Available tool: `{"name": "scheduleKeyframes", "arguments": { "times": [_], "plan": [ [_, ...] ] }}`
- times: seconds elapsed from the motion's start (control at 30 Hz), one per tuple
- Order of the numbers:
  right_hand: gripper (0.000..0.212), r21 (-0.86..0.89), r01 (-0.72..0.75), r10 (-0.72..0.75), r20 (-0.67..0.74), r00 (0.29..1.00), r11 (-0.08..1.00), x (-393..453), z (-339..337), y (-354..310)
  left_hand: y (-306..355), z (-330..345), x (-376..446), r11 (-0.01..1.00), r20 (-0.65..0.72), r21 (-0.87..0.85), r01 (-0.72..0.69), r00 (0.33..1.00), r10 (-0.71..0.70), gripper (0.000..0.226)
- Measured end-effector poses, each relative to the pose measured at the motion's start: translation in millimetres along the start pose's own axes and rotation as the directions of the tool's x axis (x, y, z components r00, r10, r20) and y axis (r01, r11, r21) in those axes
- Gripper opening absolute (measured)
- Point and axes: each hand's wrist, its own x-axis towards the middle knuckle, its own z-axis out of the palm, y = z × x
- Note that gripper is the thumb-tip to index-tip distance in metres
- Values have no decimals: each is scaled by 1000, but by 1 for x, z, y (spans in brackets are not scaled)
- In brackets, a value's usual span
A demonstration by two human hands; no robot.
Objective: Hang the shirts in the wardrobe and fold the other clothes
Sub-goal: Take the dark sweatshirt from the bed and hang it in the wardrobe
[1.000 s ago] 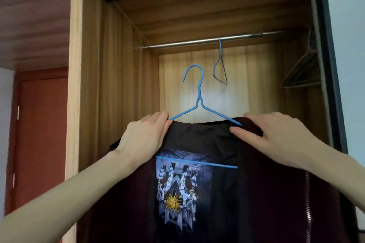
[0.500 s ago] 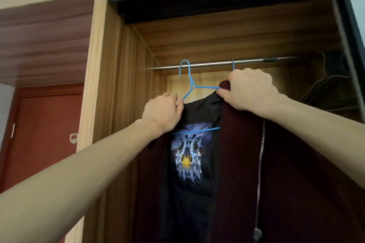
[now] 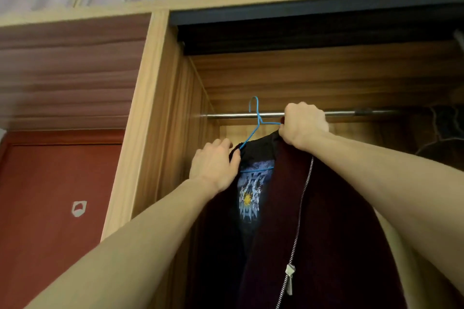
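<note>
A dark maroon zip-up shirt [image 3: 334, 221] with a black lining and a printed sun emblem [image 3: 248, 198] hangs from a blue wire hanger [image 3: 256, 120]. The hanger's hook sits over the metal rail [image 3: 226, 115] inside the wardrobe. My left hand [image 3: 214, 165] grips the shirt's left shoulder at the hanger's lower end. My right hand [image 3: 303, 123] pinches the collar and the hanger's right arm just under the rail. The rest of the hanger is hidden inside the garment.
The wardrobe's left side panel [image 3: 155, 120] stands close beside my left hand. Dark hangers [image 3: 442, 130] hang at the rail's far right. A red-brown door [image 3: 50, 208] lies to the left, outside the wardrobe.
Both hands lifted the shirt on its hanger up to the rail; the hook went from below the rail to over it. The view tilted upward.
</note>
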Motion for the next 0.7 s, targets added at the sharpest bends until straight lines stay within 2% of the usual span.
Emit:
{"name": "scheduleKeyframes", "arguments": {
  "times": [0.23,0.43,0.53,0.7],
  "plan": [
    [23,-32,-37,38,21,999,999,39,25,-42,-12,22,25,999,-1,-36,15,1000,-15,39],
    [17,-27,-120,122,91,988,992,38,58,-45,-23,33,29,999,37,1,43,998,-43,39],
    [15,-40,-112,116,110,987,993,33,71,-46,-23,37,31,999,33,22,36,999,-37,40],
    [23,-92,-89,102,139,985,992,26,73,-56,-25,37,28,998,41,35,48,998,-50,39]
  ]
}}
